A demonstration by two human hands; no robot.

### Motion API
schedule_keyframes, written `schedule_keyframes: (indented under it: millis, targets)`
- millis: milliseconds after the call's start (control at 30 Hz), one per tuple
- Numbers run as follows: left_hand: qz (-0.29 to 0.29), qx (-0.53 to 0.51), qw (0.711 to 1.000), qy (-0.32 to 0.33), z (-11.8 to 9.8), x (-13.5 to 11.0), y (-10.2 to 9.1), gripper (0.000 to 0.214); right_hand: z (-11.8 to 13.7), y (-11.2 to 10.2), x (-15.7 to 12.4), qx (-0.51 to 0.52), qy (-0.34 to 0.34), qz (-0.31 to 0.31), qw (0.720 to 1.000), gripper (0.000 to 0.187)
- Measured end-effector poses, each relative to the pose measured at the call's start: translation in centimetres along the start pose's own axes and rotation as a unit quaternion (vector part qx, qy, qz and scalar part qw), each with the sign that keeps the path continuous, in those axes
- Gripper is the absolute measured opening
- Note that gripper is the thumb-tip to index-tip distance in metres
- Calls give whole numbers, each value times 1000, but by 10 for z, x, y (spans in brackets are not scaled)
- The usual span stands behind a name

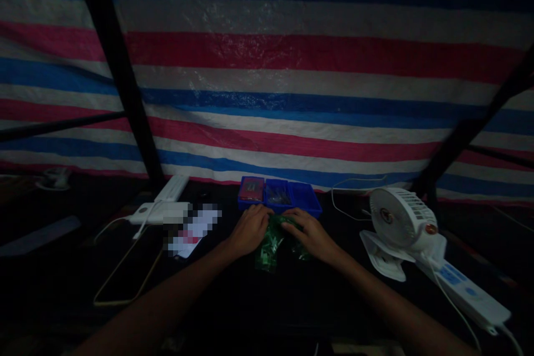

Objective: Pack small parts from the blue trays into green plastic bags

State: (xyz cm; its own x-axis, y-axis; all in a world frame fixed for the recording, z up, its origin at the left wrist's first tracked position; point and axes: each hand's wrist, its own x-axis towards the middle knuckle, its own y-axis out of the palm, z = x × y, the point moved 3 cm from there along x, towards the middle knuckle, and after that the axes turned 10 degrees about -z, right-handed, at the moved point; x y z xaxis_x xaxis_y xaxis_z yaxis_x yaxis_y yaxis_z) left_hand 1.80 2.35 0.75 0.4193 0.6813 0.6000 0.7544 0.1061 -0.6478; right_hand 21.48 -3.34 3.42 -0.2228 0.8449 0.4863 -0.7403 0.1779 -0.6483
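Observation:
A small bundle of clear plastic packets holding something green lies on the dark tabletop in front of me. My right hand rests over its upper part, with the fingers pinching the plastic. My left hand comes in from the other side, and its fingertips meet the packet's top end. The hands nearly touch each other. Just beyond my fingers stands a blue divided plastic tray. What the green contents are is too dark to tell.
A white clip-on fan and a white power strip stand to the right, with cables trailing nearby. To the left lie a white charger and a pixelated object. A striped tarp on black poles stands behind.

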Motion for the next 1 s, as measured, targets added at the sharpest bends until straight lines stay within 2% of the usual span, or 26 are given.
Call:
schedule_keyframes:
  millis: [133, 300, 367, 533, 667, 733, 833, 1000]
  targets:
    - [-32, -29, 999, -17, 0, 2, -3, 27, 8, -5, 14, 19, 14, -8, 1000, 37]
    - [-50, -55, 997, -28, -3, 4, -7, 26, 10, -10, 30, -31, -2, 11, 999, 45]
    - [-54, -57, 996, -28, -3, 4, -7, 27, 3, -11, 36, -38, -9, -15, 999, 44]
    - [-59, -59, 996, -26, -2, 4, -8, 24, -24, -19, 36, -56, 4, -208, 976, 43]
    - [-47, -67, 997, -4, -3, 3, -7, 23, -41, -24, 25, -86, 26, -284, 955, 43]
    - [-47, -70, 996, 7, -4, 4, -7, 23, -46, -26, 22, -124, 30, -303, 944, 46]
    - [-53, -76, 996, 16, -5, 4, -7, 24, -54, -24, 21, -114, 69, -320, 938, 47]
    - [-44, -77, 996, 15, -5, 3, -6, 33, -62, -14, 22, -70, 106, -285, 950, 51]
